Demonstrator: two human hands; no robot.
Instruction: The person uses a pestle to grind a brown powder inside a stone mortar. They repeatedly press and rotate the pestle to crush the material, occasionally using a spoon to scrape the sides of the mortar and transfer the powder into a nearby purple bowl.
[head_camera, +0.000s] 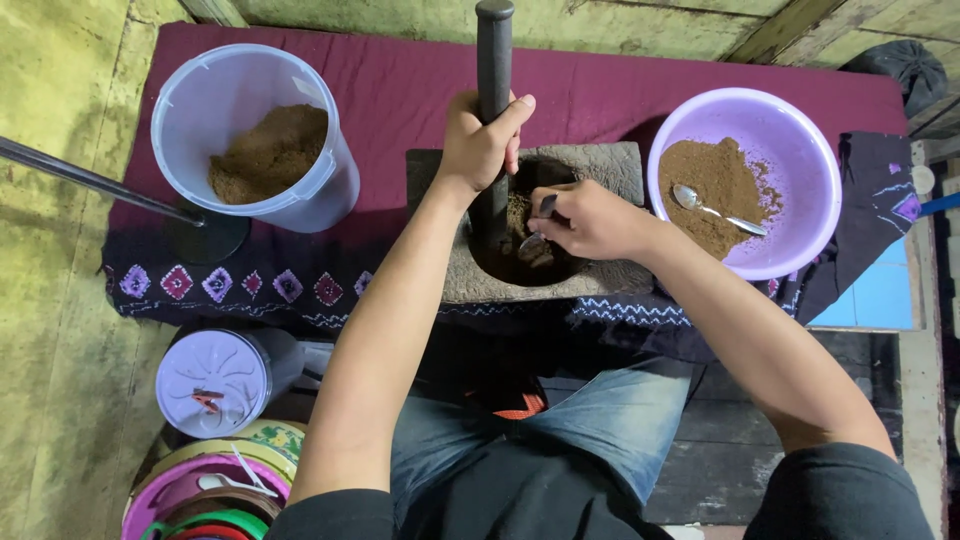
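**Two hands at a stone mortar**

The left hand (482, 145) is raised above the stone mortar (530, 222), fingers wrapped tight round the dark pestle (493, 60), which stands upright with its lower end down in the bowl. The left forearm runs straight up from the body. The right hand (590, 220) reaches in from the right with the wrist bent, fingers pinched together on a small spoon (540, 225) whose tip dips into the brown powder inside the mortar. The mortar sits in the middle of a maroon cloth (400, 90), right in front of the person's knees.

To the left on the cloth stands a clear plastic jug (335, 180), tilted, with brown powder heaped in it. To the right sits a round lilac bowl (800, 150) holding more brown powder and a metal spoon (715, 208). Lower left, on the floor, a white round lid (210, 380) tops a container, beside a stack of coloured bowls (200, 480).
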